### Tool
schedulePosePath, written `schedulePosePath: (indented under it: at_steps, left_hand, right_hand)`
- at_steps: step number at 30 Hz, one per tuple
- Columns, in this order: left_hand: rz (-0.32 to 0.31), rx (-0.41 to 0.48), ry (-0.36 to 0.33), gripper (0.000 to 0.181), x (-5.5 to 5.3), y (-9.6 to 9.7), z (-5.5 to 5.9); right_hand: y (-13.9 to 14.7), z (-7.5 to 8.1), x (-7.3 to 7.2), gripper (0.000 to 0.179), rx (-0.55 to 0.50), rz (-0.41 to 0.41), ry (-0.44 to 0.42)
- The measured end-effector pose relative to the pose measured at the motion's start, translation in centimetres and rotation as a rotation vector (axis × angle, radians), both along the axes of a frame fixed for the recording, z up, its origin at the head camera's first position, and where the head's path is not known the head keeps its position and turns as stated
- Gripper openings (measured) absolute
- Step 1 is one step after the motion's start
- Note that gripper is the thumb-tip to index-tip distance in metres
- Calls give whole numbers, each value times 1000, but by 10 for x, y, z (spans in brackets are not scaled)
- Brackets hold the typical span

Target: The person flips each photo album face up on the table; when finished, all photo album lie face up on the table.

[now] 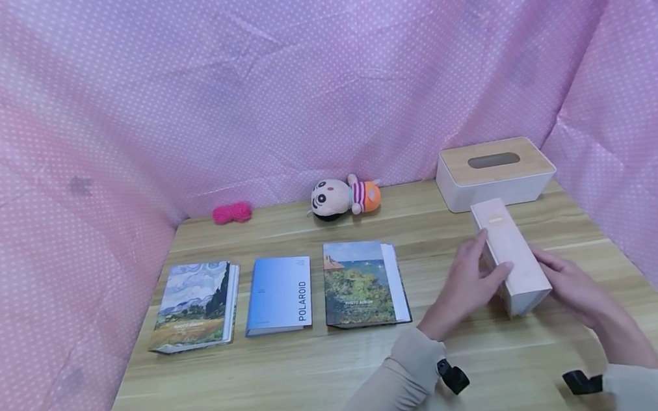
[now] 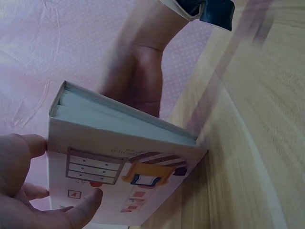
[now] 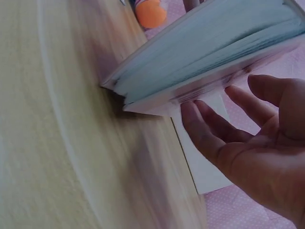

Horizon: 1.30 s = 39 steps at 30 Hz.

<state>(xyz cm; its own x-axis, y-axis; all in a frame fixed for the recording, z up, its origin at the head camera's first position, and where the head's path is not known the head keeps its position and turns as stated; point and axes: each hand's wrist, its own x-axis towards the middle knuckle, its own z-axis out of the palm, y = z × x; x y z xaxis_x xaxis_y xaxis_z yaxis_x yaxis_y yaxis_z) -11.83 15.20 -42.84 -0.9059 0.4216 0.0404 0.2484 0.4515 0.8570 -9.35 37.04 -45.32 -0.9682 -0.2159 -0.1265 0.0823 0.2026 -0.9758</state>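
Observation:
A thick pale pink album (image 1: 512, 251) is on the table at the right, its spine upward and its fore-edge down at the wood. My left hand (image 1: 469, 278) holds it from the left, thumb on the spine. In the left wrist view, one fingertip presses the cover, printed with a small drawer cabinet (image 2: 94, 167). From the other side my right hand (image 1: 573, 285) touches the opposite cover. The right wrist view shows its fingers (image 3: 202, 131) extended, tips against that cover, beside the pale page edges (image 3: 200, 52).
Left of the hands lie a landscape-cover album (image 1: 193, 305), a blue Polaroid album (image 1: 278, 295) and a garden-cover album (image 1: 356, 288). Behind them are a pink fuzzy bow (image 1: 232, 212) and a plush doll (image 1: 343, 198). A white tissue box (image 1: 480, 192) with a wooden lid stands behind the pink album.

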Motion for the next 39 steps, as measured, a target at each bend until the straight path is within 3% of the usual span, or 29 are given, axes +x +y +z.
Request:
schedulePosePath:
  at_steps: [5,11,18,25,30,35,39]
  left_hand:
    - [2,-21,28,71,0,-9,2]
    - [24,-53,27,76,-3,-16,1]
    - [64,-100,-37,77,-5,-28,6]
    - [102,-158,-121,78,-7,-34,9]
    - [140,-169,-188,76,-7,-36,3]
    - [181,-163,-281,75,-7,-40,-5]
    - [200,-178,-278,76,-8,-41,-13]
  right_hand:
    - [-7,-4,-2,67,155,41,-47]
    - [-15,-10,-5,62,126,92,-50]
    - [-21,-13,-9,59,143,107,-64]
    - [-26,-3,-10,62,311,73,-42]
    - [-31,-1,-13,62,440,61,-11]
    - [-38,-2,-17,66,473,77,-10]
    - [-44,-2,-21,69,516,87,2]
